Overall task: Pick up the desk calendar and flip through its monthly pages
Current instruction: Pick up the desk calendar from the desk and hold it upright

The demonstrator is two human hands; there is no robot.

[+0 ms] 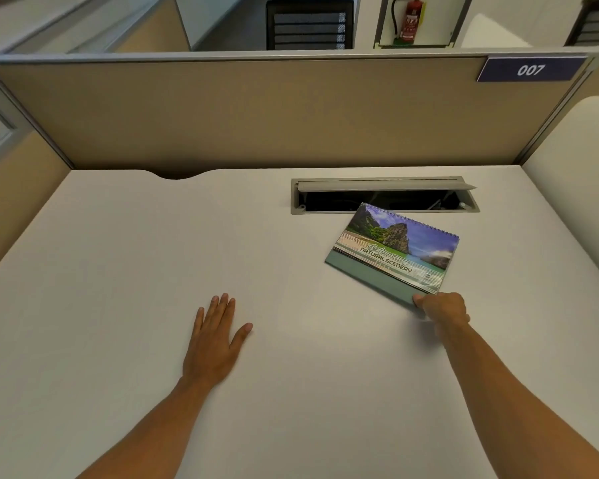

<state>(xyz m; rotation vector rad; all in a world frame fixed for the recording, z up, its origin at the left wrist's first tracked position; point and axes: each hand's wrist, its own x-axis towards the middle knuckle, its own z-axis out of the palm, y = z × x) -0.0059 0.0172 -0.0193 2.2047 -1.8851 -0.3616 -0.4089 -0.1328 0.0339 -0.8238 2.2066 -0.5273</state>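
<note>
On the desk [153, 271], right of centre by the cable tray [384, 195], the desk calendar [395, 248] gets pinched at its near corner by the right hand [441, 307]. Left hand [215, 337] lies flat, fingers spread. Looks light and stiff-backed (pages floppy though), so gripping the card base seems safest.

The cover of the desk calendar [395, 248] carries the words "Amazing" in a script type and, below it, "NATURAL SCENERY" in capitals. A smaller line under them is too small to read. A dark blue plate [530, 69] on the top right of the partition shows the number "007" in white.
</note>
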